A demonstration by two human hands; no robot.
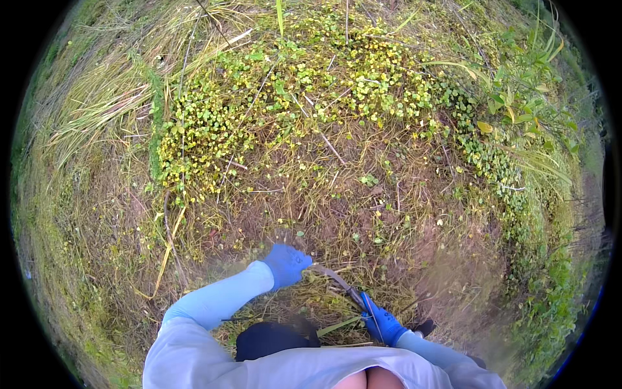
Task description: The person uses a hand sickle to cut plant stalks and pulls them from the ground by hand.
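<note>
A curved sickle (335, 277) with a dark handle is in my right hand (382, 325), which wears a blue work glove. Its blade arcs up and to the left over cut stems. Near the blade's far end is my left hand (286, 266), in a matching blue glove, with its fingers curled. Whether any stems are inside those fingers is hidden. Beneath the blade lies a loose heap of dry and green plant stems (318, 294). A long green grass blade (339, 327) lies just left of my right hand.
Low yellow-green leafy ground cover (209, 126) spreads ahead in a wide arc. Thin dry sticks (332, 148) lie across the brown soil (427, 253). Flattened long grass (104, 114) is at the far left. A leafy shrub (522, 104) stands at the right.
</note>
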